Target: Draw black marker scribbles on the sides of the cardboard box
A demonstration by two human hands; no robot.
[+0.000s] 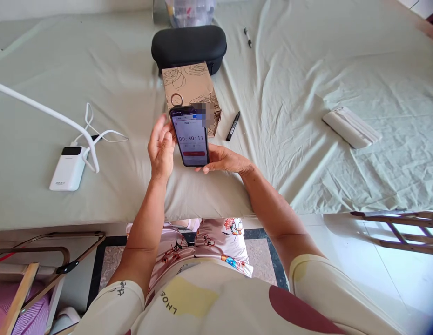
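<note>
The left hand's (161, 150) grip is closed on the left edge of the phone (189, 136), thumb and fingers curled round it. The right hand's (224, 160) grip is clamped on the phone's lower right corner, with its fingers under the bottom edge. The phone is upright between the two hands, just above the near edge of the desk (307, 93), and its lit screen faces the person and shows a timer.

Just behind the phone stands a brown box (190, 86) with drawn flowers, and a ring (176, 99) lies on its top. Farther back, touching the box or just beside it, lies a black case (188, 45). A clear tub (190, 11) is at the far edge.

Right of the box lies a black marker (233, 126). A second pen (248, 37) lies well beyond it. Far to the right a flat white object (351, 126) rests on the pale green sheet that covers the desk.

To the left, near the front edge, lies a white power bank (68, 168) with a white cable (98, 135) looped beside it. A white tube (45, 111) crosses from the left edge and bends down next to the power bank.
</note>
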